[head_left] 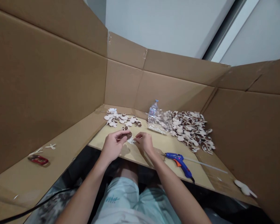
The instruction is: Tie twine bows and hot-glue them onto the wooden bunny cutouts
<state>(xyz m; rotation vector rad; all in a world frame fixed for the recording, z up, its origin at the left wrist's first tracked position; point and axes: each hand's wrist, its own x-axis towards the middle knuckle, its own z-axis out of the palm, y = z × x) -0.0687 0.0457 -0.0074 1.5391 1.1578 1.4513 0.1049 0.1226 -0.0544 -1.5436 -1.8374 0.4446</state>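
Note:
My left hand (114, 143) pinches a small brown felt piece (129, 135) with a pale looped cord at its top, above the pale board (140, 155). Close to its right, my right hand (143, 141) has its fingertips pressed together beside small white pieces (131, 141); what they hold, if anything, is too small to make out. A blue glue gun (180, 163) with an orange trigger lies right of my right hand, a clear glue stick (206, 164) reaching out behind it.
Brown-and-white felt pieces form a large pile (191, 130) at the right and a smaller group (121, 118) at the back left. A bottle (153, 109) stands behind a clear plastic bag (160, 123). A red tool (38, 159) lies far left. Cardboard walls (177, 84) surround the board.

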